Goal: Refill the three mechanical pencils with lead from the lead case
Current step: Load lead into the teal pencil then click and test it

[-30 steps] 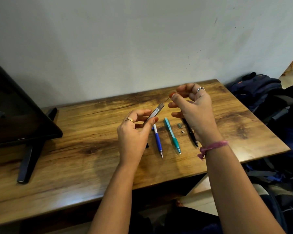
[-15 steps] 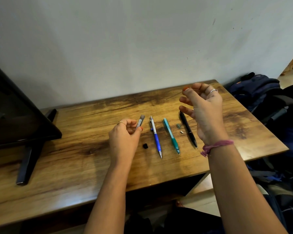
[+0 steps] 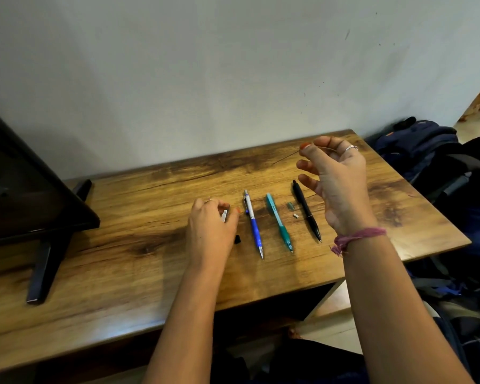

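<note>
At the far left a dark monitor [image 3: 25,189] stands on the wooden worktop [image 3: 122,245]. Next comes the left hand [image 3: 209,231], which has come down from the raised position of 1 second ago and now rests low on the worktop, its fingers [image 3: 222,205] curled around the grey lead case [image 3: 225,216]; the case is mostly hidden by the hand. A small black cap [image 3: 237,239], probably the lid of the case, lies just beside that hand. The 3 mechanical pencils lie side by side, tips toward the person: the blue pencil [image 3: 253,224], the teal pencil [image 3: 279,221] with a small teal cap [image 3: 290,205] and a white eraser [image 3: 296,216] just beside it, and the black pencil [image 3: 306,210]. Further right the right hand [image 3: 336,184] hovers above the black pencil, having drawn away from the case, thumb and forefinger pinching a thin lead [image 3: 286,157] that juts leftward; the other fingers hang loosely curled. So 1 lead is out of the case, and the hands have parted. The teal pencil, seemingly already opened, looks like the likely target, and feeding so thin a stick into its barrel will call for a light, steady pinch, since it could snap.
</note>
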### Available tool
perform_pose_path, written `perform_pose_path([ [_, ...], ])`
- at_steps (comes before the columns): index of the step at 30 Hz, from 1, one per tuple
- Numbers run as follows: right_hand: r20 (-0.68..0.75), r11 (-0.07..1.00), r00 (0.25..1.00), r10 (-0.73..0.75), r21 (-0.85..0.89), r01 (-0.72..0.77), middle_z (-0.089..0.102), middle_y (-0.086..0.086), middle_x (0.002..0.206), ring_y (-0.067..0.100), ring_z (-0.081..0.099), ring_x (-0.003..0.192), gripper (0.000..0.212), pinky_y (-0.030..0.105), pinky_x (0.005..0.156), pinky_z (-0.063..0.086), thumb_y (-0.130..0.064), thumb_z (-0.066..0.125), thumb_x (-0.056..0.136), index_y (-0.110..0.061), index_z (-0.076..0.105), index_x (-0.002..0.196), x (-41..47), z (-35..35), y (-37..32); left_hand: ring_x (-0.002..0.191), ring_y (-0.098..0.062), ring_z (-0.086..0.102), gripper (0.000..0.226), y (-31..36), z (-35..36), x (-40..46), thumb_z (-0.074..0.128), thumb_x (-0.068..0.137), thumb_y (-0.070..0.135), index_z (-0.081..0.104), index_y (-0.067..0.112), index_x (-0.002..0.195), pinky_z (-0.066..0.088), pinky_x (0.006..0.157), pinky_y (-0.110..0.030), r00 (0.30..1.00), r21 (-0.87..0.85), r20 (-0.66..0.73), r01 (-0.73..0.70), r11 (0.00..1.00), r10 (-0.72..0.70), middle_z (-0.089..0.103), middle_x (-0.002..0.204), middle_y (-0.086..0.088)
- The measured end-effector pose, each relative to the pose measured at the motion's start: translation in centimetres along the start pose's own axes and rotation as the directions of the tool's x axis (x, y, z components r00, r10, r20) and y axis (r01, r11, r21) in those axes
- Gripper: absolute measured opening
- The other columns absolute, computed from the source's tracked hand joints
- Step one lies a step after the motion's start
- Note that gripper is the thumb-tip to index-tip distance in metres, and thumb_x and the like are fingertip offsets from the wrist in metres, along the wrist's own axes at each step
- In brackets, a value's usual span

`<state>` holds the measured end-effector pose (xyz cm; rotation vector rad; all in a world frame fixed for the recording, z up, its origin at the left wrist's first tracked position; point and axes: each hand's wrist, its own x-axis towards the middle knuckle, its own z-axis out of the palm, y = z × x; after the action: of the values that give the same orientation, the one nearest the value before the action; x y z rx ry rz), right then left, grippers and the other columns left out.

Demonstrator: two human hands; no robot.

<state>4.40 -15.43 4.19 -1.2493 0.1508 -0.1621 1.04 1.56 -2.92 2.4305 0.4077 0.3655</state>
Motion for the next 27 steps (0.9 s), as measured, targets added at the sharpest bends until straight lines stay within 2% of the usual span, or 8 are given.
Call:
perform_pose_path([
  [3, -0.01, 1.0, 1.0, -0.012, -0.003, 0.012, 0.069, -0.003, 0.087, 0.006, 0.066, 0.066, 0.016, 0.02, 0.053, 0.052, -0.01, 0.067, 0.088, -0.02, 0.057, 0.095, 0.0, -0.2, -0.2, 0.09, -0.009, 0.049, 0.026, 2.6, 1.1, -1.1, 0.062, 0.091, 0.032, 0.067, 0.016, 0.11, 0.038, 0.072, -0.018, 0.997, -0.009, 0.035, -0.071, 0.997, 0.071, 0.054, 0.105, 0.002],
  [7, -0.014, 1.0, 1.0, -0.025, -0.01, 0.025, 0.07, -0.005, 0.083, 0.004, 0.066, 0.064, 0.016, 0.019, 0.051, 0.051, -0.009, 0.067, 0.087, -0.021, 0.057, 0.092, 0.0, -0.6, -0.2, 0.09, -0.011, 0.052, 0.038, 5.3, 3.1, -2.4, 0.061, 0.089, 0.041, 0.064, 0.011, 0.112, 0.047, 0.078, -0.022, 0.968, 0.062, 0.245, -0.08, 0.995, 0.063, 0.057, 0.11, -0.003],
  [9, -0.019, 0.999, 0.999, -0.029, -0.027, 0.028, 0.07, -0.004, 0.085, 0.005, 0.066, 0.065, 0.017, 0.019, 0.05, 0.049, -0.01, 0.068, 0.087, -0.022, 0.057, 0.092, 0.1, -0.9, -0.2, 0.086, -0.016, 0.059, 0.036, 6.0, 3.9, -2.9, 0.063, 0.089, 0.041, 0.064, 0.01, 0.106, 0.055, 0.075, -0.031, 0.943, 0.117, 0.334, -0.045, 0.992, 0.003, 0.06, 0.099, -0.004],
  [11, -0.03, 0.998, 0.999, -0.035, -0.046, 0.034, 0.071, -0.004, 0.086, 0.005, 0.066, 0.065, 0.017, 0.019, 0.049, 0.047, -0.012, 0.069, 0.086, -0.023, 0.057, 0.092, 0.3, -1.4, -0.3, 0.079, -0.016, 0.057, 0.034, 6.7, 4.1, -3.2, 0.064, 0.089, 0.039, 0.063, 0.009, 0.105, 0.052, 0.068, -0.029, 0.93, 0.189, 0.365, -0.034, 0.981, -0.039, 0.054, 0.085, -0.002],
  [15, -0.047, 0.997, 0.998, -0.035, -0.074, 0.031, 0.072, -0.006, 0.085, 0.003, 0.066, 0.066, 0.017, 0.017, 0.047, 0.045, -0.015, 0.07, 0.085, -0.025, 0.058, 0.091, 0.5, -2.1, -0.5, 0.067, -0.016, 0.053, 0.026, 7.3, 3.8, -3.1, 0.065, 0.09, 0.029, 0.062, 0.006, 0.103, 0.043, 0.053, -0.025, 0.939, 0.24, 0.337, -0.013, 0.971, -0.07, 0.037, 0.067, 0.002],
  [21, -0.073, 0.995, 0.996, -0.058, -0.09, 0.051, 0.073, -0.002, 0.09, 0.004, 0.066, 0.066, 0.02, 0.016, 0.047, 0.044, -0.015, 0.072, 0.084, -0.025, 0.057, 0.092, 0.6, -2.9, -1.4, 0.074, -0.016, 0.058, 0.019, 7.5, 3.1, -3.1, 0.066, 0.09, 0.022, 0.063, 0.007, 0.101, 0.045, 0.055, -0.024, 0.942, 0.111, 0.324, 0.058, 0.992, -0.091, 0.05, 0.076, 0.0],
  [24, -0.06, 0.984, 0.989, -0.133, -0.123, 0.125, 0.073, 0.0, 0.092, 0.004, 0.066, 0.066, 0.022, 0.015, 0.047, 0.043, -0.019, 0.074, 0.082, -0.024, 0.056, 0.094, 0.3, -3.0, -2.5, 0.078, -0.01, 0.061, 0.021, 7.1, 2.6, -3.3, 0.067, 0.088, 0.025, 0.066, 0.01, 0.103, 0.051, 0.061, -0.018, 0.973, -0.066, 0.229, 0.023, 0.998, -0.008, 0.064, 0.095, -0.001],
  [27, -0.029, 0.956, 0.971, -0.239, -0.184, 0.23, 0.071, -0.002, 0.088, 0.004, 0.065, 0.066, 0.023, 0.014, 0.047, 0.043, -0.021, 0.075, 0.082, -0.024, 0.056, 0.094, -0.2, -2.9, -3.7, 0.088, -0.006, 0.061, 0.033, 7.4, 1.9, -3.8, 0.066, 0.088, 0.024, 0.063, 0.014, 0.119, 0.055, 0.078, -0.021, 0.99, -0.248, 0.063, -0.105, 0.963, 0.124, 0.062, 0.106, 0.006],
])
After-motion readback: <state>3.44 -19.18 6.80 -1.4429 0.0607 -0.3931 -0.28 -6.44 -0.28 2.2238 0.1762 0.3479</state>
